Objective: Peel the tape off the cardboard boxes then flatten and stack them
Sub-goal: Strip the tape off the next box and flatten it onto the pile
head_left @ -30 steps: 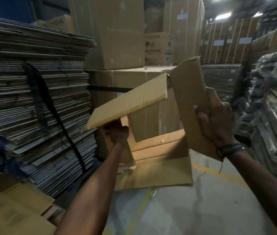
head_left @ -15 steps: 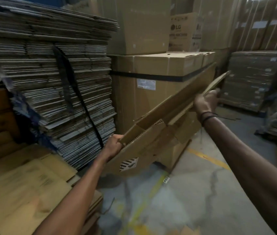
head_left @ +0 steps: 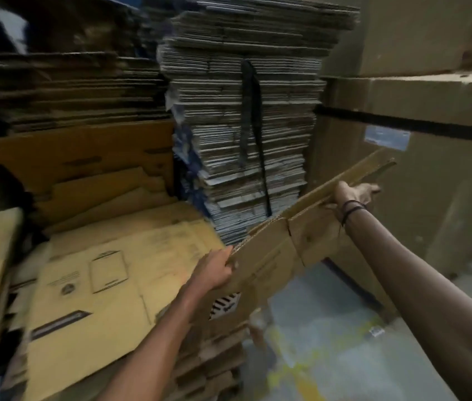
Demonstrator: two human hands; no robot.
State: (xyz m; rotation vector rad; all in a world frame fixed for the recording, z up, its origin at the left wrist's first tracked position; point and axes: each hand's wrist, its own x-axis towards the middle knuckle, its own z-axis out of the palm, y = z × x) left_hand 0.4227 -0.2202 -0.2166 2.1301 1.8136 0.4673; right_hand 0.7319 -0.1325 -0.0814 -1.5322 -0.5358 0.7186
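Observation:
A flattened brown cardboard box (head_left: 275, 256) hangs in the air between my hands, tilted up to the right, with a striped black-and-white mark on its lower face. My left hand (head_left: 213, 270) grips its near left edge. My right hand (head_left: 353, 195) grips its upper right edge, thumb over the top. Below and left of the box lies a low stack of flattened yellow-brown boxes (head_left: 99, 285), printed side up. The box's left end sits over this stack's right edge. The picture is blurred by motion.
A tall strapped pile of flattened cardboard (head_left: 243, 125) rises behind the low stack. More flattened sheets are piled at the left (head_left: 64, 91). Large closed cartons with a black band (head_left: 431, 134) stand at the right. Grey floor with yellow lines (head_left: 330, 342) lies below.
The open box was collapsed flat between my hands. My view and both hands swung left, bringing the flattened box toward the low yellow-brown stack.

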